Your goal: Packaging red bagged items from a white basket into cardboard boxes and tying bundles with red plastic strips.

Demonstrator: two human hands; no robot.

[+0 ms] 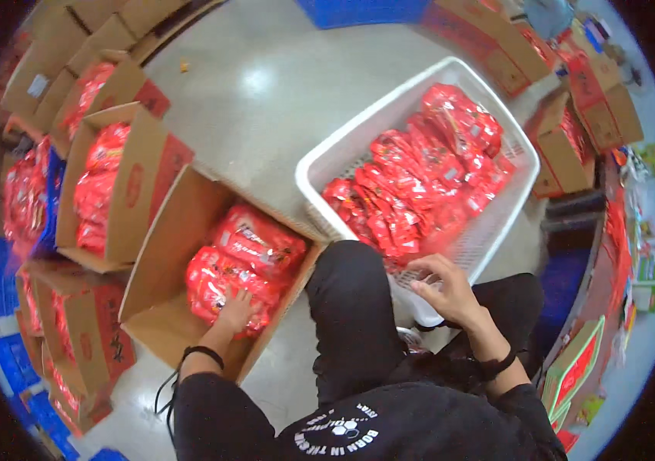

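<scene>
My left hand (237, 313) reaches into an open cardboard box (160, 271) and rests on shiny red plastic packets (221, 276) stacked inside; whether the fingers grip one cannot be told. Another bundle of red packets (258, 239) lies beside them, against the box's far wall. Over the near corner of a white plastic basket (304, 173) hovers my right hand (443, 285), thumb and fingers apart, with nothing seen in it. Many glossy red packets (414, 184) lie overlapping in that basket, which stands in front of my knees.
Open cartons of red packets (97, 190) line the left side, with a blue crate (53, 196) behind. More cartons (564, 144) stand at the right. A blue container (362, 11) shows at the top edge. Grey floor (235, 104) lies between.
</scene>
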